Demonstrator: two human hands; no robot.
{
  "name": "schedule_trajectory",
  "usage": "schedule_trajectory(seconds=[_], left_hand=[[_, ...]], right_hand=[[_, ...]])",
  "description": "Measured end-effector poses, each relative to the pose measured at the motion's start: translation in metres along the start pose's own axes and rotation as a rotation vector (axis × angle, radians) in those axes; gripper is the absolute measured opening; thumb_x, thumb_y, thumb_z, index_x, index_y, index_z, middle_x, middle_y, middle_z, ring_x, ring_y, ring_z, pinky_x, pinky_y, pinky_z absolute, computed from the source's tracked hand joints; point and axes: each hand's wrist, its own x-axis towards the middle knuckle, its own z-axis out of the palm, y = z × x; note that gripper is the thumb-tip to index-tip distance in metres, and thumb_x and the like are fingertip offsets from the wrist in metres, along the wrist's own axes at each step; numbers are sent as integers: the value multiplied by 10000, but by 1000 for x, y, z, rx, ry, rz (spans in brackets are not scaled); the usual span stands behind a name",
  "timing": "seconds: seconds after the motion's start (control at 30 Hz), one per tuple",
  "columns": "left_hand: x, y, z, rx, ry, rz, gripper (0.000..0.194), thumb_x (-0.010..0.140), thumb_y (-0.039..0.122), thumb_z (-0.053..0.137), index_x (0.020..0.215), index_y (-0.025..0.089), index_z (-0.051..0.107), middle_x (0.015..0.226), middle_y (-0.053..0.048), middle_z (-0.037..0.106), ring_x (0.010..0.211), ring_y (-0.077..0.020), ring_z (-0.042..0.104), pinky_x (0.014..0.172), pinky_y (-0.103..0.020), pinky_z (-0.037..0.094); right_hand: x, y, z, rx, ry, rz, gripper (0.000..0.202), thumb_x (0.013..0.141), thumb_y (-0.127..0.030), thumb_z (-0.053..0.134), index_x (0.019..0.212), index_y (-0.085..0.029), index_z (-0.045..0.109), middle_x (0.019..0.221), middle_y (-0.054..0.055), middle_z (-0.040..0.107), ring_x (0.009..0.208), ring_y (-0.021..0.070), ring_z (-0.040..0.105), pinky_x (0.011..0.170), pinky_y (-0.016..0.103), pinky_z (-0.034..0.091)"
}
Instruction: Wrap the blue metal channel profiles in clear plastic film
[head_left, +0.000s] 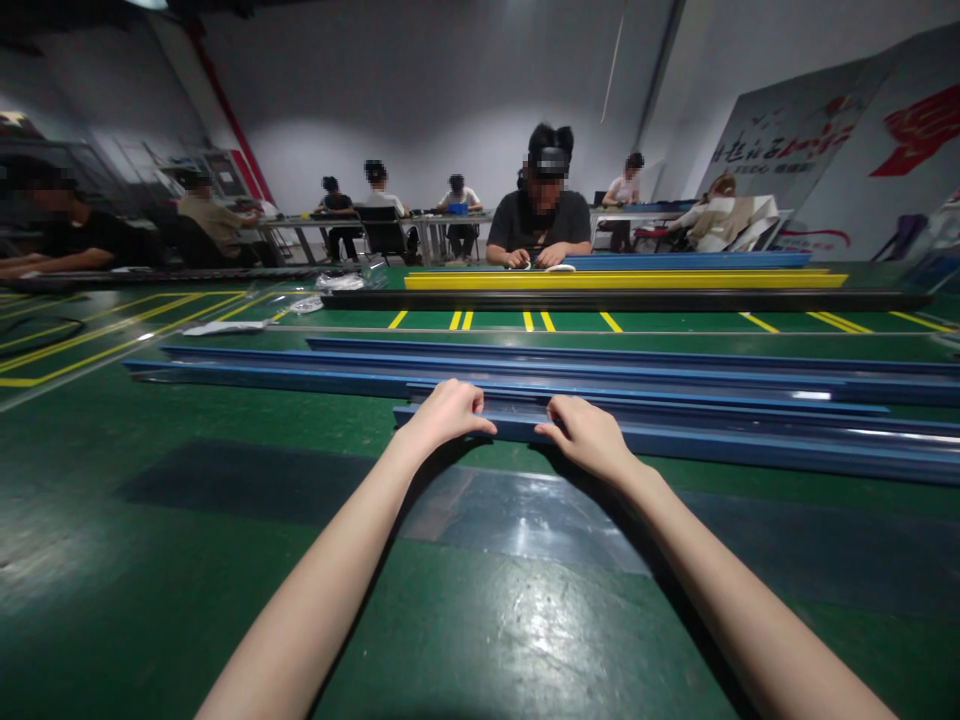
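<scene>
A long blue U-shaped channel (757,452) lies lengthwise across the green table, its left end near the middle of the view. Close to that end, my left hand (452,408) is closed on it, thumb against the near wall and fingers curled over inside. A short way to the right, my right hand (583,430) grips the same channel, its thumb on the near side too. The fingertips of both hands are partly hidden. More blue channels (247,374) lie parallel just behind it.
In front of the channels a clear plastic strip (517,515) lies flat on the green tabletop (480,640). Farther back are a black bar (637,300), a yellow bar (622,281) and plastic bags (341,283). A person (538,215) sits opposite; several others work behind.
</scene>
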Motion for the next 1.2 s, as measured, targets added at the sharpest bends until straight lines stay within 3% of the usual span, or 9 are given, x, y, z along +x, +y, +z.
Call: schedule_trajectory(seconds=[0.27, 0.6, 0.97, 1.2], left_hand=[[0, 1, 0, 34, 30, -14, 305, 584, 481, 701, 645, 193, 622, 602, -11, 603, 608, -170, 540, 546, -235, 303], [-1, -12, 11, -43, 32, -44, 415, 587, 583, 636, 576, 193, 496, 529, 43, 494, 528, -121, 421, 492, -225, 222], [0, -14, 13, 62, -12, -81, 462, 599, 668, 560, 584, 210, 507, 556, -9, 544, 576, -181, 502, 518, -235, 254], [-1, -9, 7, 40, -70, -93, 466, 592, 664, 560, 550, 210, 464, 517, 2, 497, 546, -169, 480, 502, -235, 247]], right_hand=[[0, -1, 0, -1, 3, -4, 236, 840, -415, 426, 830, -201, 525, 807, 44, 601, 770, 175, 531, 629, 259, 323], [0, 0, 0, -14, 0, 0, 244, 840, -427, 431, 836, -198, 517, 808, 48, 600, 770, 177, 533, 627, 259, 319], [1, 0, -2, 17, -15, -8, 236, 846, -419, 431, 848, -200, 519, 850, 51, 611, 799, 179, 538, 645, 259, 333], [1, 0, -10, 34, -97, -63, 224, 856, -394, 422, 864, -186, 505, 883, 69, 600, 799, 176, 529, 637, 251, 341]])
